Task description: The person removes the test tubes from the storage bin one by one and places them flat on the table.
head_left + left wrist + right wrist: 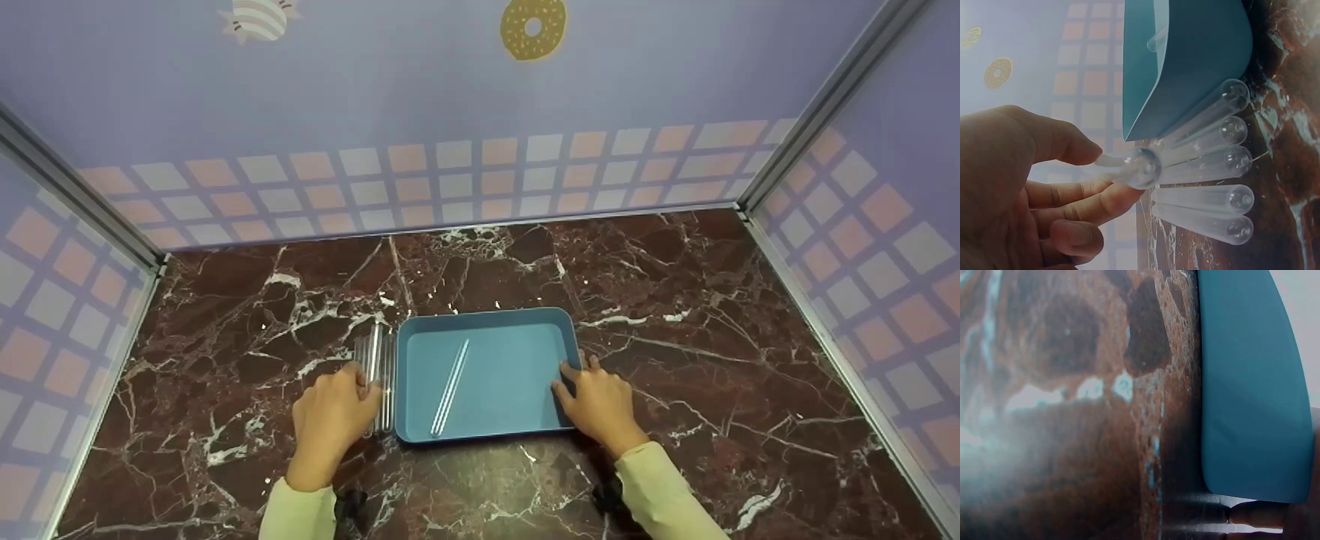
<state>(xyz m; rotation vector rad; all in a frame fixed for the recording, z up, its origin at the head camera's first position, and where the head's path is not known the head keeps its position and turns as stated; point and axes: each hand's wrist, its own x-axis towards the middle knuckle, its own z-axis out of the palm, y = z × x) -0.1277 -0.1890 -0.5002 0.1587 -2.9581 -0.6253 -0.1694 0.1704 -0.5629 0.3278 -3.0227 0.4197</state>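
Observation:
My left hand (334,412) pinches a clear test tube (1144,169) between thumb and fingers, just left of the blue tray (517,375). Below the held tube in the left wrist view, several more clear test tubes (1207,199) lie side by side on the tabletop along the tray's left wall. One test tube (450,386) lies at a slant inside the tray, in its left half. At the tray's right side, my right hand (601,401) grips the wall, with fingertips over the rim and other fingers outside. The right wrist view shows the tray's outer wall (1252,394) close up.
The tabletop (712,390) is dark red marble pattern with white veins. A lilac back wall (420,90) with printed squares stands behind it, and side panels (885,247) close in the left and right.

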